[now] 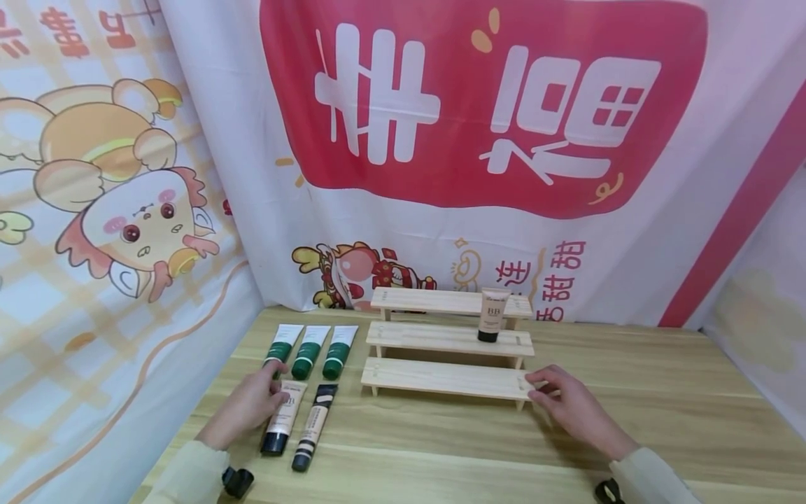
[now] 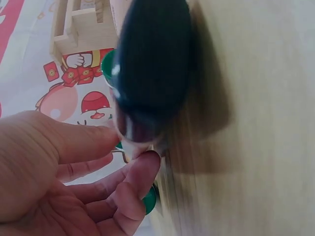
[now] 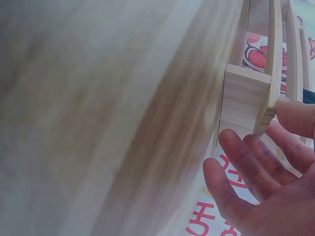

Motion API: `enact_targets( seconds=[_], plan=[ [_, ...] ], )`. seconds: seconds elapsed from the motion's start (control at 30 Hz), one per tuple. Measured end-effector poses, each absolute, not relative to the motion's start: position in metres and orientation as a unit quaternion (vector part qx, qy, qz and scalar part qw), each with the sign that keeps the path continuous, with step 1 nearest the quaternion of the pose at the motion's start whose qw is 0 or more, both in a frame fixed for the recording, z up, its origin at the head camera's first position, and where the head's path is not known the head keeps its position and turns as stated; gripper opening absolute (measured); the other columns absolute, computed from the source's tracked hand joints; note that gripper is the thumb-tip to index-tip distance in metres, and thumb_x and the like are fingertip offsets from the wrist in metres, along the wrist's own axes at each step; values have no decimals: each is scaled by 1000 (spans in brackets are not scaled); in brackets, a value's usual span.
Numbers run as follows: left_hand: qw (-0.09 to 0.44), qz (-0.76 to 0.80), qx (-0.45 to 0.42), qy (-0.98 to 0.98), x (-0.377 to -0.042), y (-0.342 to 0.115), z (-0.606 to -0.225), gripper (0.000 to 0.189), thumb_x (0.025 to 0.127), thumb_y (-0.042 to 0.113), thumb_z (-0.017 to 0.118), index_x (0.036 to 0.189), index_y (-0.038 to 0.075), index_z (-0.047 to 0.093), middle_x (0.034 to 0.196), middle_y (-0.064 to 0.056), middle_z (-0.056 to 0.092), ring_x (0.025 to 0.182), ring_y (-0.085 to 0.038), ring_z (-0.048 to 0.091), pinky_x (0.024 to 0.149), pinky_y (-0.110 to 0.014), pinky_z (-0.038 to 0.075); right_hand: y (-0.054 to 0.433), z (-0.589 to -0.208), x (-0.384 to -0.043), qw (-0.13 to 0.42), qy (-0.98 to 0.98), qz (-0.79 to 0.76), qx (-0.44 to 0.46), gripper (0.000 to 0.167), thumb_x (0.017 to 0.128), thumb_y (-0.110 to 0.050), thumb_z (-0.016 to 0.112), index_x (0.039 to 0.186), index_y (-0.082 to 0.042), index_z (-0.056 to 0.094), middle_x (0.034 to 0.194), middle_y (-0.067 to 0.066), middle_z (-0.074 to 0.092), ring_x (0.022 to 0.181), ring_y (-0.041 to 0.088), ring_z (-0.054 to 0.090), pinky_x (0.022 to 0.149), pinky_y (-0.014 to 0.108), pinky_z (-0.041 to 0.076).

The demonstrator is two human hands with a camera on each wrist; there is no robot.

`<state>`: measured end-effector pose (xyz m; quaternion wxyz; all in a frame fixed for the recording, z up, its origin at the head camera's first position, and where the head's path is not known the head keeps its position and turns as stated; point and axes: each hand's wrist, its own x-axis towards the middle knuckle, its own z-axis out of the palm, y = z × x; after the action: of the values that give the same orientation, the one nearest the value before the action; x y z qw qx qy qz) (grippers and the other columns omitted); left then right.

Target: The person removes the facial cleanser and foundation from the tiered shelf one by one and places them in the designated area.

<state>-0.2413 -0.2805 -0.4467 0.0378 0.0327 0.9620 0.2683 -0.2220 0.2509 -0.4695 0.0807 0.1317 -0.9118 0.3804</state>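
Near the table's left side, my left hand (image 1: 252, 400) is at the upper end of a beige BB cream tube (image 1: 287, 413) with a black cap. The left wrist view has the thumb and a curled finger pinching the tube's far end, while its dark cap (image 2: 152, 59) fills the foreground. My right hand (image 1: 569, 407) holds the right end of the lowest board on a three-tier wooden display rack (image 1: 441, 378). Thumb and fingers meet around that board end in the right wrist view. Another BB cream tube (image 1: 492, 316) stands cap-down on the rack's middle tier.
Three green-and-white tubes (image 1: 308, 353) lie in a row left of the rack. Beside the held tube lies a slim beige tube with black bands (image 1: 313, 430). A printed cloth (image 1: 220, 140) hangs behind the wooden table (image 1: 441, 455).
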Motion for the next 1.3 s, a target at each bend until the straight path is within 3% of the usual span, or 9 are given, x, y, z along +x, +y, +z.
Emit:
enact_targets(
  seconds=[0.5, 0.7, 0.9, 1.13, 1.3],
  plan=[
    [42, 247, 27, 968, -243, -279, -449, 36, 87, 3, 65, 118, 1, 49, 78, -5, 58, 65, -16, 53, 57, -32, 46, 252, -468, -221, 85, -912, 378, 136, 19, 85, -6, 69, 104, -7, 66, 100, 2, 60, 86, 19, 63, 73, 26, 52],
    [38, 238, 11, 970, -244, -280, -443, 41, 90, 15, 64, 123, -1, 48, 81, -6, 59, 64, -17, 53, 52, -31, 45, 253, -469, -221, 82, -910, 382, 139, 17, 86, -7, 68, 103, -8, 66, 101, 2, 60, 87, 19, 62, 74, 27, 52],
    [-29, 236, 62, 969, -241, -256, -407, 37, 90, 19, 64, 120, 1, 52, 86, -5, 58, 68, -17, 53, 56, -32, 47, 253, -471, -221, 87, -908, 385, 144, 18, 85, -5, 69, 103, -7, 66, 101, 4, 61, 87, 21, 63, 74, 30, 53],
    [-140, 243, 165, 946, -238, -199, -361, 36, 88, 20, 68, 119, 8, 56, 104, -6, 60, 89, -20, 57, 74, -38, 51, 253, -473, -223, 88, -912, 377, 138, 19, 84, -4, 70, 103, -8, 66, 101, 4, 61, 87, 20, 63, 75, 29, 53],
    [-174, 265, 239, 918, -245, -149, -348, 39, 87, 22, 70, 122, 13, 56, 109, 1, 59, 94, -16, 57, 78, -32, 50, 253, -472, -223, 84, -911, 381, 135, 19, 85, -4, 69, 103, -8, 66, 101, 3, 60, 87, 20, 62, 74, 29, 53]
  ],
)
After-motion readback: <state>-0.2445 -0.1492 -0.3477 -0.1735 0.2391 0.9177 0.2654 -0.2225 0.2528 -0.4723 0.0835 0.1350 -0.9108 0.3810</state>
